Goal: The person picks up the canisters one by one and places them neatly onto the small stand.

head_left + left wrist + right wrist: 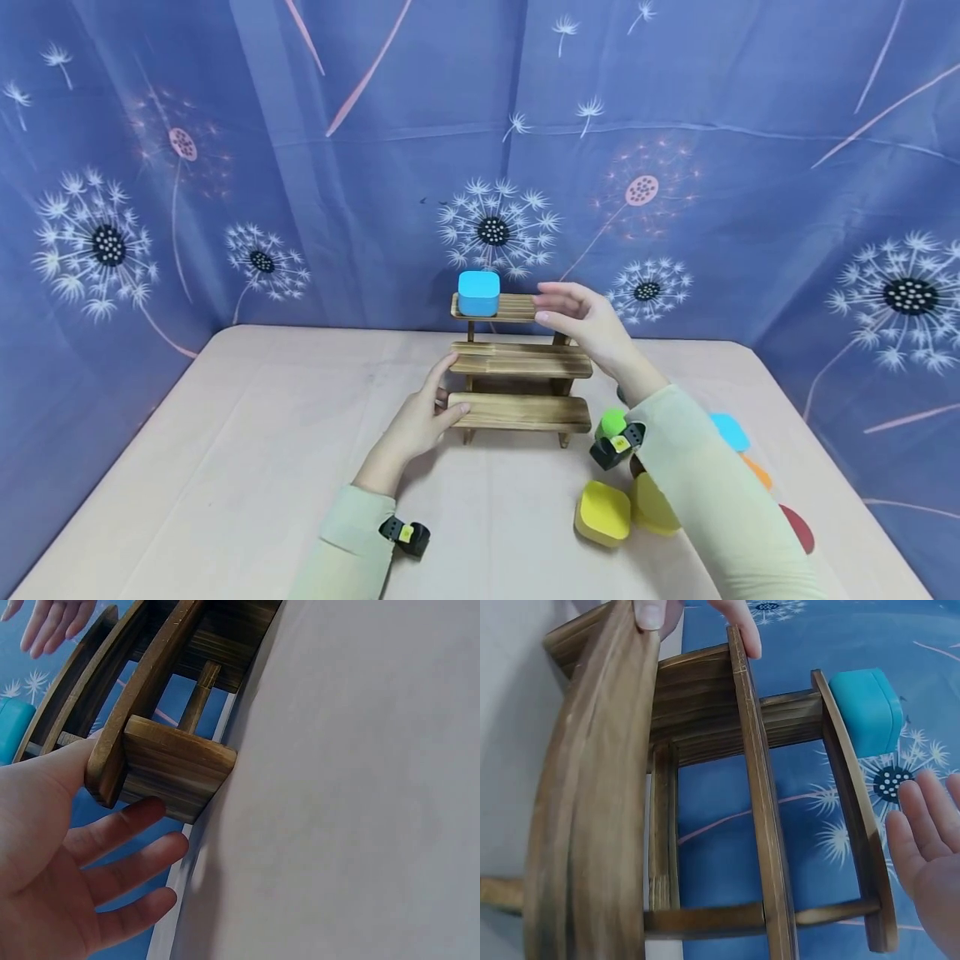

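A three-step wooden stand (519, 412) stands in the middle of the table. On the left end of its top step sits a light blue rounded block (478, 293), also seen as a teal block (867, 712) in the right wrist view. My left hand (416, 421) is at the stand's left end, thumb on the lowest step, index finger reaching the middle step's end. Its other fingers (139, 851) spread out beside the side support. My right hand (592, 325) hovers by the top step's right end, fingers extended and holding nothing, apart from the block.
Beside the right forearm lie a yellow block (603, 513), another yellow piece (655, 505) and a green piece (612, 422). Further right are a blue piece (730, 432), an orange piece (757, 472) and a red piece (797, 529). A blue dandelion-print curtain (375, 208) hangs behind the table.
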`<state>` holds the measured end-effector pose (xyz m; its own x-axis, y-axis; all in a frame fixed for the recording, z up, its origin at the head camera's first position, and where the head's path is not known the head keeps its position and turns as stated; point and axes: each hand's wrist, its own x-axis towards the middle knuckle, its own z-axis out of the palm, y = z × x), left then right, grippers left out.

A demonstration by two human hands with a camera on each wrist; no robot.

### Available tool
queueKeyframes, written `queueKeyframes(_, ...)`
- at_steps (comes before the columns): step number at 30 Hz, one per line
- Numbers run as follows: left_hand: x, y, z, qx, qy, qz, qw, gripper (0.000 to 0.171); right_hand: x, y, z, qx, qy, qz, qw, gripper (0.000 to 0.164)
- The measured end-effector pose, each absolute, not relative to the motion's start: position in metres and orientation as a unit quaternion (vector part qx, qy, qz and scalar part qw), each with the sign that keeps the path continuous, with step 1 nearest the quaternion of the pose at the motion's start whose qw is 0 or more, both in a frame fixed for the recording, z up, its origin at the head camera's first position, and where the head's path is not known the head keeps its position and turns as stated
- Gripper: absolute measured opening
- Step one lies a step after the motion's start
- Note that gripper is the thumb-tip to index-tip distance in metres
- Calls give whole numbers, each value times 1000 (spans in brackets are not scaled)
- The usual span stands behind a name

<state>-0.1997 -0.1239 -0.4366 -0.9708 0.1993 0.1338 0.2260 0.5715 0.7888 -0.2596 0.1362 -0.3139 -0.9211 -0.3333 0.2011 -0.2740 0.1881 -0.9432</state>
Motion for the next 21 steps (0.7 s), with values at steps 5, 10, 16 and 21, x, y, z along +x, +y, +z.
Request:
queueKeyframes(5,-200,-124,-437,-118,-887,-447,13,77,-251,148,-316,-211,763,-611,13,47)
queueKeyframes(10,-199,-123,-435,-116,-888,-445,13,77,-243,161,-319,-221,760,-611,1,48)
queueKeyframes(16,-199,-123,-436,-118,-886,-448,10,77,-233,178,-324,-221,773,-594,-13,47)
queueKeyframes(21,-199,-123,-437,-116,-887,-448,8,77,-224,191,-326,-218,777,-590,-29,45)
